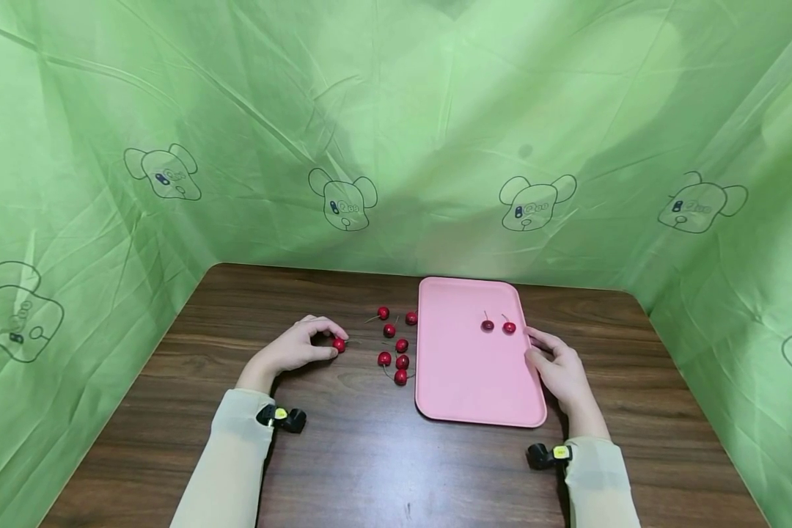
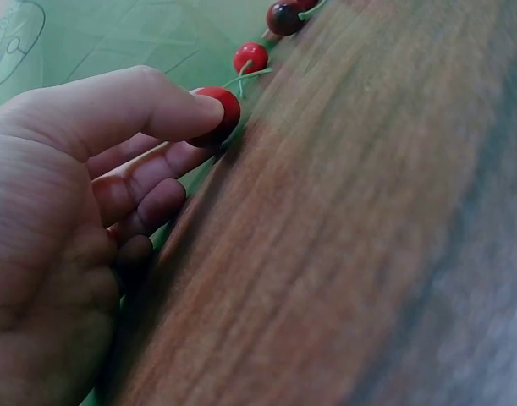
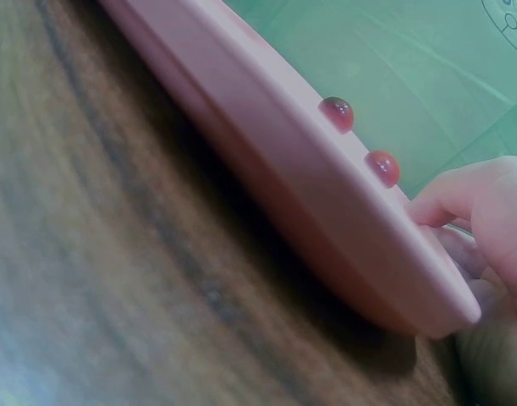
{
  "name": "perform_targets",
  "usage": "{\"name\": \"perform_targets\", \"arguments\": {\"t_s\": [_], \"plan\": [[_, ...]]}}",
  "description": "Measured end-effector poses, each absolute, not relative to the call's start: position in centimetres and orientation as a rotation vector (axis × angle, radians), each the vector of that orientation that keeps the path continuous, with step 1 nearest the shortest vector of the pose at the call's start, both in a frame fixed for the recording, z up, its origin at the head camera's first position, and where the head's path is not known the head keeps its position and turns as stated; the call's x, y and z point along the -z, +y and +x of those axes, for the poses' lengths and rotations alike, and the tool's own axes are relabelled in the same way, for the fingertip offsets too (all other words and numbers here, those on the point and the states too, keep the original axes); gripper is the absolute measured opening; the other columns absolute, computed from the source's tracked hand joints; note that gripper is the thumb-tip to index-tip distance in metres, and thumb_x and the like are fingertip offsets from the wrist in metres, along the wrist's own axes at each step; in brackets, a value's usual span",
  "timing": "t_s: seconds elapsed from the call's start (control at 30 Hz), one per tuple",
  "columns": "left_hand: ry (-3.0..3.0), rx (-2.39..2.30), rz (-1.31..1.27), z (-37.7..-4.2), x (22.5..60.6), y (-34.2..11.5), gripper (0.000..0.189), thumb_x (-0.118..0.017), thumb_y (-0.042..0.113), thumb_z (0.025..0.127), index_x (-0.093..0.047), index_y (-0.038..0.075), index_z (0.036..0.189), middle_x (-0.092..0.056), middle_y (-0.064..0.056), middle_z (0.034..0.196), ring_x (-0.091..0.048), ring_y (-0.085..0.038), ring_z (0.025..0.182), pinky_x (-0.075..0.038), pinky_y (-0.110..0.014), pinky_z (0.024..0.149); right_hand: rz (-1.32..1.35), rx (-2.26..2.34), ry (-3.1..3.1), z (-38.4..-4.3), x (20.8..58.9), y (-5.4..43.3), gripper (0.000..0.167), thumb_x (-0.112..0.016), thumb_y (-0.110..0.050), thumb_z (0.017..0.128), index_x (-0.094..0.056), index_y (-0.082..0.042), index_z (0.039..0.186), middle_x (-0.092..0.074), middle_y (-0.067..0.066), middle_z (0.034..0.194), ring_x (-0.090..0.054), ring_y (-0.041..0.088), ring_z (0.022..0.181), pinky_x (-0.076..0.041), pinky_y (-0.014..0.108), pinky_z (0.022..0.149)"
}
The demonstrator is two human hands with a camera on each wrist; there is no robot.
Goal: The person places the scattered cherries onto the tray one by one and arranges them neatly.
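Note:
My left hand [image 1: 299, 345] pinches a red cherry [image 1: 339, 345] between thumb and fingers, at the left part of the table. In the left wrist view the thumb presses on this cherry [image 2: 217, 117], low over the wood. Several cherries with stems [image 1: 402, 361] lie loose between that hand and a pink tray [image 1: 478, 381]. Two more cherries sit side by side on the tray, a darker one [image 1: 487, 325] and a brighter one [image 1: 509, 327]. My right hand [image 1: 557, 367] grips the tray's right edge, its thumb on the rim [image 3: 440, 199] and the other fingers partly hidden outside it.
The dark wooden table [image 1: 343, 469] runs up to a green cloth [image 1: 429, 117] printed with bear-like outlines, which hangs behind and at both sides. One cherry [image 1: 411, 318] lies close against the tray's left edge. A small black camera sits on each wrist.

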State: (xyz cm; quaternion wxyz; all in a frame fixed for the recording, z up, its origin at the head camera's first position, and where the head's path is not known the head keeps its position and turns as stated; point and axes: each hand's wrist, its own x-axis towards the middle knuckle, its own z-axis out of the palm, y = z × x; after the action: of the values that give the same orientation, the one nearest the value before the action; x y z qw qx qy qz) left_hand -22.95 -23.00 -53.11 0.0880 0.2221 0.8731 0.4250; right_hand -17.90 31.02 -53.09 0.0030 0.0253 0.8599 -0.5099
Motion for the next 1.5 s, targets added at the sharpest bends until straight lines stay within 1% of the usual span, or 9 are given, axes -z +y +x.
{"name": "perform_targets", "arguments": {"t_s": [0.17,0.3,0.6,0.8,0.97,1.23,1.37,1.5], "plan": [[2.596,-1.296,0.66,-22.93,53.11,-23.03,0.031,-0.088,0.015,0.091,-0.08,0.027,0.118,-0.068,0.004,0.111,-0.052,-0.022,0.113,-0.04,-0.044,0.099,0.079,1.599,2.694,-17.82,53.01,30.99,0.05,-0.061,-0.015,0.112,-0.054,-0.005,0.16,-0.055,0.027,0.156,-0.057,0.042,0.141,-0.043,0.005,0.089],[2.595,-1.304,0.66,-22.92,53.17,-23.02,0.03,-0.089,0.016,0.091,-0.08,0.025,0.117,-0.067,0.003,0.111,-0.052,-0.022,0.112,-0.041,-0.044,0.098,0.083,1.594,2.695,-17.81,52.99,30.97,0.05,-0.061,-0.016,0.112,-0.054,-0.005,0.16,-0.055,0.027,0.157,-0.057,0.041,0.141,-0.043,0.005,0.089],[2.572,-1.322,0.633,-22.91,53.19,-22.93,0.027,-0.088,0.017,0.092,-0.079,0.028,0.116,-0.067,0.003,0.112,-0.052,-0.022,0.113,-0.04,-0.045,0.101,0.092,1.602,2.686,-17.84,53.09,30.97,0.051,-0.061,-0.015,0.112,-0.053,-0.005,0.161,-0.055,0.028,0.156,-0.057,0.041,0.141,-0.044,0.006,0.088],[2.557,-1.348,0.618,-22.86,53.24,-23.05,0.026,-0.087,0.019,0.093,-0.079,0.027,0.116,-0.064,-0.002,0.114,-0.052,-0.022,0.113,-0.041,-0.046,0.1,0.091,1.607,2.684,-17.88,53.17,31.0,0.051,-0.061,-0.015,0.111,-0.053,-0.004,0.161,-0.055,0.028,0.156,-0.058,0.041,0.14,-0.045,0.007,0.088],[2.54,-1.381,0.608,-22.88,53.31,-22.99,0.025,-0.088,0.017,0.093,-0.078,0.025,0.115,-0.063,-0.005,0.113,-0.052,-0.023,0.111,-0.042,-0.045,0.099,0.095,1.603,2.687,-17.87,53.15,31.03,0.051,-0.061,-0.016,0.111,-0.053,-0.005,0.161,-0.056,0.028,0.156,-0.058,0.041,0.14,-0.045,0.007,0.088],[2.538,-1.41,0.644,-23.04,53.36,-22.9,0.025,-0.089,0.015,0.092,-0.077,0.023,0.113,-0.066,-0.002,0.108,-0.054,-0.024,0.109,-0.041,-0.043,0.098,0.105,1.593,2.7,-17.81,53.02,30.92,0.05,-0.061,-0.015,0.111,-0.055,-0.006,0.16,-0.057,0.027,0.154,-0.059,0.041,0.139,-0.046,0.008,0.088],[2.499,-1.469,0.668,-23.07,53.33,-22.82,0.023,-0.088,0.012,0.093,-0.076,0.018,0.112,-0.069,-0.005,0.105,-0.058,-0.027,0.108,-0.044,-0.042,0.097,0.098,1.601,2.697,-17.8,52.91,30.87,0.05,-0.061,-0.015,0.111,-0.055,-0.005,0.159,-0.057,0.027,0.155,-0.058,0.042,0.139,-0.046,0.008,0.088],[2.454,-1.531,0.649,-23.02,53.19,-22.76,0.021,-0.088,0.011,0.093,-0.076,0.016,0.109,-0.071,-0.008,0.104,-0.062,-0.028,0.105,-0.048,-0.038,0.094,0.095,1.606,2.695,-17.77,52.8,30.84,0.049,-0.061,-0.015,0.111,-0.055,-0.005,0.159,-0.057,0.027,0.155,-0.058,0.041,0.14,-0.045,0.008,0.088]]}}
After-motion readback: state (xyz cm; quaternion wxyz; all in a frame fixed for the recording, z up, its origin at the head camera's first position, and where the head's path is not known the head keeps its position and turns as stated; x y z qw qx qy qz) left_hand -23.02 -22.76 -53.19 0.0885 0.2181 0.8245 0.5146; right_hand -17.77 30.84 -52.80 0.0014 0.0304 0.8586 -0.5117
